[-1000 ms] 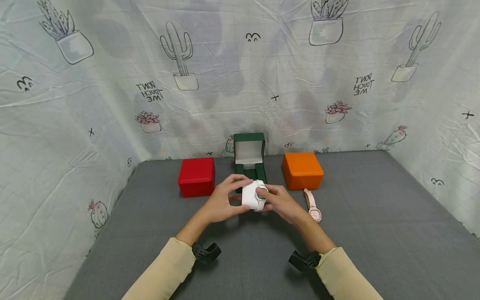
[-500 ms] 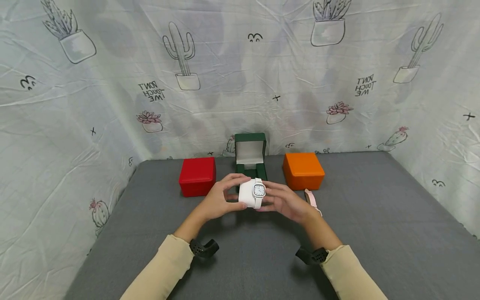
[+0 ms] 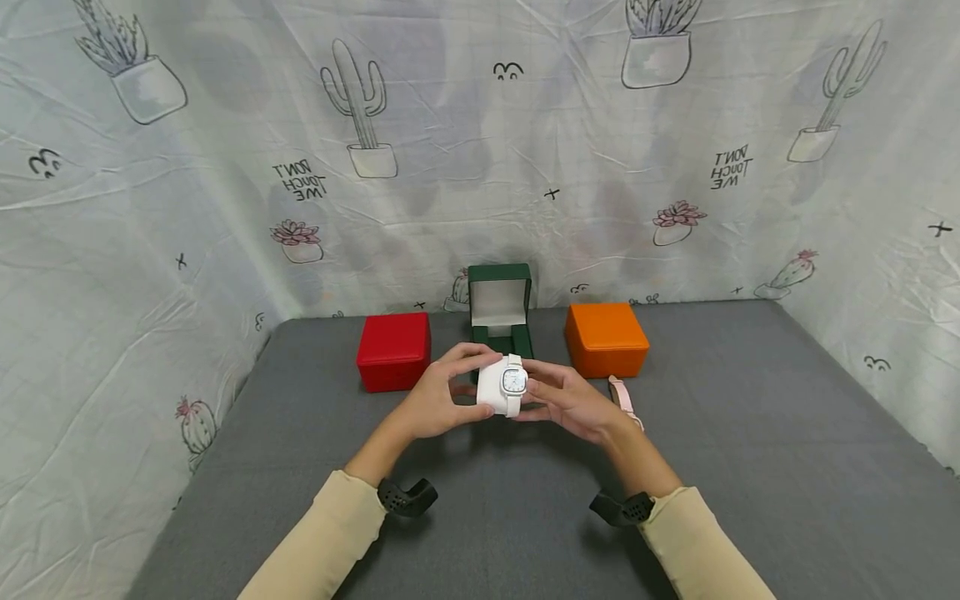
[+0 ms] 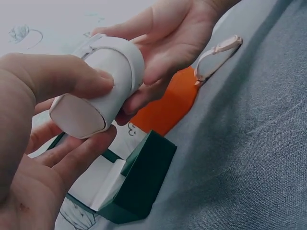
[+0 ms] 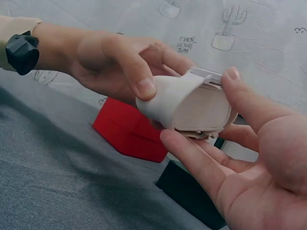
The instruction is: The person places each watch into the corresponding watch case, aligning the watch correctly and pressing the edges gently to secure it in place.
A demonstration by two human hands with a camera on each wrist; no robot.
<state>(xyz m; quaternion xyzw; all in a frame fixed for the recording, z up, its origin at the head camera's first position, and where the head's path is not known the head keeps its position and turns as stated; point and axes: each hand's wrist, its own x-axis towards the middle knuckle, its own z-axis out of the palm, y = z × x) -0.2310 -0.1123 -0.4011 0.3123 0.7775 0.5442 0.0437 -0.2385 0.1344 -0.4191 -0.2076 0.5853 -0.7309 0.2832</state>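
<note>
My left hand grips a white watch cushion above the table, thumb below and fingers above in the head view. Round the cushion's right end is wrapped a white wristwatch with a squarish face turned up toward the head. My right hand holds the watch from the right: its thumb touches the case edge and its fingers reach under the strap, as the right wrist view shows at the cushion's bare end. Behind the hands stands an open green watch box, its front partly hidden by them.
A closed red box stands left of the green one, and a closed orange box stands right. In front of the orange box lies a pink watch, partly hidden behind my right hand. A printed curtain hangs behind the table.
The right thumb has come off the watch face, moved away to the right, then returned to the case edge. The watch face now shows. The right hand now covers the pink watch's face.
</note>
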